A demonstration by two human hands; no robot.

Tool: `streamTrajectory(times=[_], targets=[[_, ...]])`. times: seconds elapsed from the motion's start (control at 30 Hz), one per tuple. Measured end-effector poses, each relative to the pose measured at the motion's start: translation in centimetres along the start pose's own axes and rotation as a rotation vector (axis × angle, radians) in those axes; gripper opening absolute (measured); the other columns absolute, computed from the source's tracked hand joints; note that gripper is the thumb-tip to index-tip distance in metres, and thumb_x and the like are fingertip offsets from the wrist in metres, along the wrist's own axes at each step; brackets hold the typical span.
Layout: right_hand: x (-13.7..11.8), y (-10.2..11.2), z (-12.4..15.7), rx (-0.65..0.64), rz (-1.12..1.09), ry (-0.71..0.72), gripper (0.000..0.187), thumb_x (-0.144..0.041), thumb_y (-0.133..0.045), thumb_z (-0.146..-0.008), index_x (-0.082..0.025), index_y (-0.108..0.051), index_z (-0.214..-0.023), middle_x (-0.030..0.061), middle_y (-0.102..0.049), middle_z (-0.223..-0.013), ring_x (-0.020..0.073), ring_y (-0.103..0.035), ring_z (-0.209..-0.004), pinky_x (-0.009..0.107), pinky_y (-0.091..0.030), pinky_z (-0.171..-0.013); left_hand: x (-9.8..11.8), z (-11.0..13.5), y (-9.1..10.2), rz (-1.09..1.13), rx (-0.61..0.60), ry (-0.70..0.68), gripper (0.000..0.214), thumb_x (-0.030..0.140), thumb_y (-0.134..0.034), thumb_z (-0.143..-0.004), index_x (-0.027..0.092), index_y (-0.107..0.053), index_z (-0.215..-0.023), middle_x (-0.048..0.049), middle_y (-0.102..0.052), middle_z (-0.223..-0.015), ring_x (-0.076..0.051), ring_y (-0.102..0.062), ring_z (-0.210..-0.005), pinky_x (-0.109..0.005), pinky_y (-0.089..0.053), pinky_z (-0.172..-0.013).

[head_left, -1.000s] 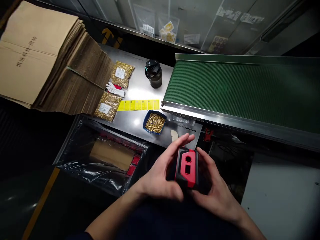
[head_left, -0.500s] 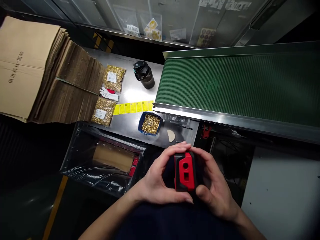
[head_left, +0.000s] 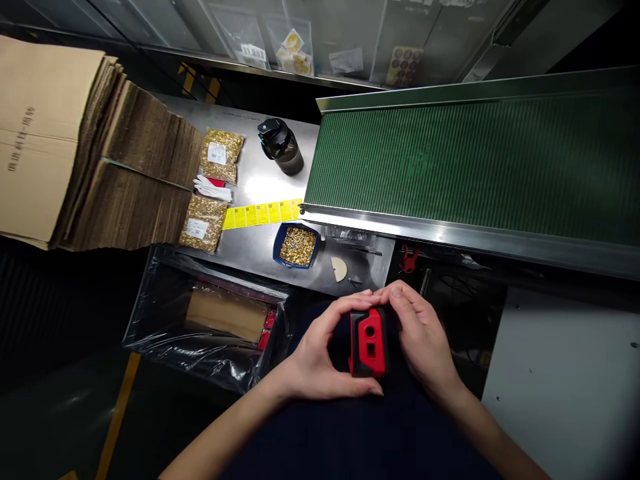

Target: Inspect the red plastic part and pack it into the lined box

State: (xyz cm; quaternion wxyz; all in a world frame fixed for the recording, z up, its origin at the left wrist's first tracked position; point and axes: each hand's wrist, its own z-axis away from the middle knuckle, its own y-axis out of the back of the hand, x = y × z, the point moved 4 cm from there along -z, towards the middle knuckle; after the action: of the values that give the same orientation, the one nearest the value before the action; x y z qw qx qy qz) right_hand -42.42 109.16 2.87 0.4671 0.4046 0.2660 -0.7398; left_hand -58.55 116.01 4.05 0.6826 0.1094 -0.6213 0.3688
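My left hand (head_left: 320,353) wraps round a small red-and-black device housing (head_left: 370,341), thumb along its near side and fingers along its far side. The red face has a round hole and a square hole. At the far right corner of the housing is my right hand (head_left: 425,333), its thumb pressed against the curled fingers and its fingertips meeting those of my left hand. Whatever it may pinch is hidden. Beyond my hands, a blue tray (head_left: 276,257) of small gold-coloured parts stands on the metal table (head_left: 250,257), near a pale half-round piece (head_left: 339,269).
A green conveyor belt (head_left: 425,160) runs off to the right. Beside a dark bottle (head_left: 283,148) are bags of gold parts (head_left: 203,223), yellow labels (head_left: 263,213) and white gloves (head_left: 213,188). Stacked cardboard (head_left: 45,140) stands left, above a black-lined bin (head_left: 200,353) with red pieces.
My right hand has shifted from the housing's right side to its far corner, its thumb moving up to close against the fingers. My left hand keeps hold of the housing. The view shifts slightly.
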Motion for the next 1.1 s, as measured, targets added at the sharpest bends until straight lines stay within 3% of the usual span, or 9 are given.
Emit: streamTrajectory(times=[0.1,0.23,0.37,0.47,0.57,0.67,0.77,0.9,1.1], targets=[[0.8,-0.4,-0.4,-0.257,-0.014,-0.007,0.051,-0.071,-0.049,-0.098,-0.028,-0.063,-0.122,0.0042,-0.067,-0.127,0.022,-0.064,-0.119,0.034,-0.05,-0.106,-1.3,0.6,0.4,0.174,0.194,0.117,0.085,0.025,-0.1,-0.063,0.026,-0.062,-0.138,-0.0135,-0.059,-0.151,-0.038,-0.054,-0.143,-0.048,-0.043,-0.122],[3.8,-2.7,-1.0,-0.62,0.389,0.006,0.098,-0.064,-0.083,-0.077,-0.038,-0.034,-0.158,0.004,-0.037,-0.167,0.0284,-0.041,-0.153,0.045,-0.036,-0.128,-5.0,3.5,1.9,0.516,0.737,0.288,0.059,0.04,-0.09,-0.079,0.022,-0.065,-0.13,-0.0105,-0.072,-0.128,-0.027,-0.068,-0.116,-0.036,-0.053,-0.103],[7.2,-7.1,-1.8,-0.871,0.697,0.148,0.059,-0.031,-0.066,-0.095,-0.03,-0.047,-0.15,0.0082,-0.056,-0.152,0.0274,-0.058,-0.136,0.048,-0.048,-0.116,-8.7,8.9,3.1,0.674,1.168,0.385,0.037,0.044,-0.083,-0.087,0.016,-0.073,-0.109,-0.008,-0.075,-0.107,-0.02,-0.068,-0.098,-0.03,-0.055,-0.089],[9.0,-10.4,-1.2,-0.964,0.689,0.145,0.039,-0.03,-0.056,-0.1,-0.028,-0.059,-0.139,0.0071,-0.069,-0.136,0.027,-0.068,-0.121,0.047,-0.053,-0.107,-9.5,13.2,3.4,0.736,1.215,0.298,0.038,0.047,-0.079,-0.09,0.019,-0.075,-0.113,-0.0101,-0.075,-0.118,-0.024,-0.068,-0.111,-0.036,-0.054,-0.098],[11.0,-13.0,0.4,-0.953,0.487,-0.109,0.039,-0.044,-0.065,-0.097,-0.025,-0.065,-0.131,0.0068,-0.075,-0.123,0.0254,-0.071,-0.108,0.04,-0.059,-0.094,-9.4,18.0,3.3,0.721,1.174,0.155,0.044,0.05,-0.067,-0.099,0.023,-0.069,-0.133,-0.0126,-0.068,-0.139,-0.03,-0.059,-0.134,-0.045,-0.046,-0.115],[13.9,-15.8,3.9,-0.975,0.252,-0.398,0.051,-0.053,-0.073,-0.09,-0.019,-0.066,-0.128,0.0075,-0.076,-0.107,0.021,-0.071,-0.089,0.031,-0.059,-0.073,-9.7,24.1,3.3,0.56,1.161,0.013,0.049,0.038,-0.07,-0.098,0.026,-0.061,-0.145,-0.0102,-0.057,-0.155,-0.03,-0.047,-0.149,-0.046,-0.039,-0.125],[16.8,-19.6,8.9,-1.031,0.187,-0.454,0.047,-0.049,-0.076,-0.089,-0.018,-0.066,-0.124,0.005,-0.075,-0.097,0.0158,-0.068,-0.079,0.025,-0.055,-0.067,-11.0,31.5,3.5,0.422,1.169,-0.102,0.053,0.029,-0.072,-0.097,0.031,-0.056,-0.147,-0.0078,-0.054,-0.159,-0.028,-0.048,-0.148,-0.042,-0.042,-0.123],[19.9,-25.8,16.6,-1.117,0.34,-0.299,0.044,-0.046,-0.076,-0.091,-0.021,-0.065,-0.125,0.0035,-0.074,-0.102,0.0147,-0.067,-0.08,0.025,-0.055,-0.069,-12.6,42.3,3.8,0.415,1.196,-0.193,0.061,0.039,-0.074,-0.095,0.029,-0.052,-0.151,-0.0103,-0.052,-0.159,-0.03,-0.049,-0.148,-0.04,-0.045,-0.12],[23.5,-35.7,28.2,-1.347,0.99,0.473,0.043,-0.04,-0.061,-0.1,-0.027,-0.056,-0.14,0.0064,-0.075,-0.121,0.026,-0.074,-0.102,0.038,-0.059,-0.089,-15.6,56.6,2.8,0.794,1.437,-0.258,0.072,0.057,-0.075,-0.09,0.027,-0.052,-0.15,-0.0136,-0.055,-0.156,-0.032,-0.057,-0.137,-0.042,-0.056,-0.106]])
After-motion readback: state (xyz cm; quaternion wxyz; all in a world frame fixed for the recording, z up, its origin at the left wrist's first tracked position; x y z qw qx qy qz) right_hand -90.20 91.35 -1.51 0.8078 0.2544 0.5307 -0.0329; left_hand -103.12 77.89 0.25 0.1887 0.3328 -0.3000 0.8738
